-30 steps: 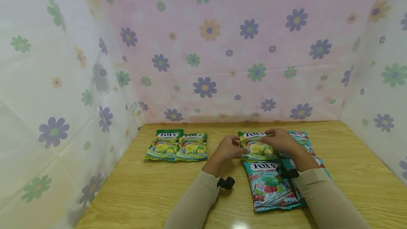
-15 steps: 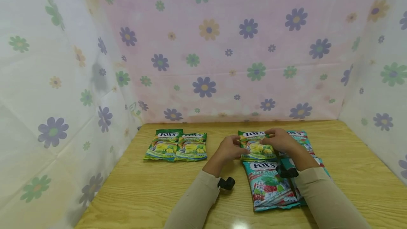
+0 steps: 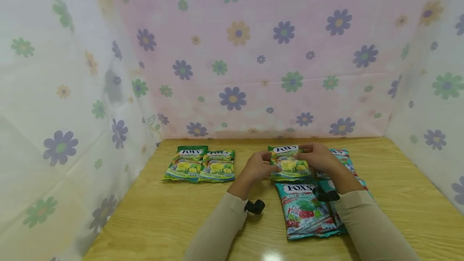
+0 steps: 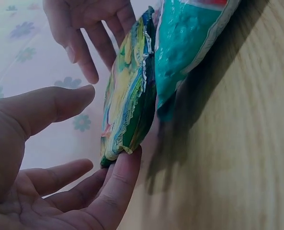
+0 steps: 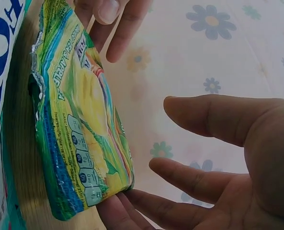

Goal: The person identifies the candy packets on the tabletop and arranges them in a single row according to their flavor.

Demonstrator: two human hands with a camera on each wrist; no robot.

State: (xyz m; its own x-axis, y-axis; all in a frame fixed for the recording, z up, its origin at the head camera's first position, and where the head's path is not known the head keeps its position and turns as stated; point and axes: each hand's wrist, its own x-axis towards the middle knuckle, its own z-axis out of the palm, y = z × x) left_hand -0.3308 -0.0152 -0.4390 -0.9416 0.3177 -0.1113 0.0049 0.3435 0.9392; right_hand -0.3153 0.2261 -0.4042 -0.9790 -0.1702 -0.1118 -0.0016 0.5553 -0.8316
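A green-and-yellow Fox's candy bag (image 3: pixel 288 164) lies between both hands, at the right of the table in the head view. My left hand (image 3: pixel 258 168) touches its left edge with the fingertips, which sit under the edge in the left wrist view; the thumb stands off. On the opposite side, my right hand (image 3: pixel 319 158) has its fingers (image 5: pixel 153 206) at the bag's edge, thumb apart from it. In the left wrist view the bag (image 4: pixel 130 91) leans close beside a teal candy bag (image 4: pixel 185 43). The bag's underside is hidden.
Two more green-and-yellow bags, one (image 3: pixel 185 164) overlapped by the other (image 3: pixel 218 166), lie at the left. Teal mint candy bags, one in front (image 3: pixel 306 212) and one behind (image 3: pixel 344 158), lie near the right arm, which partly covers another. Flowered cloth (image 3: pixel 232 71) encloses the wooden table (image 3: pixel 174 220).
The green-and-yellow bag between my hands has shifted slightly left and away from me, both hands going along with it. The other bags keep their places.
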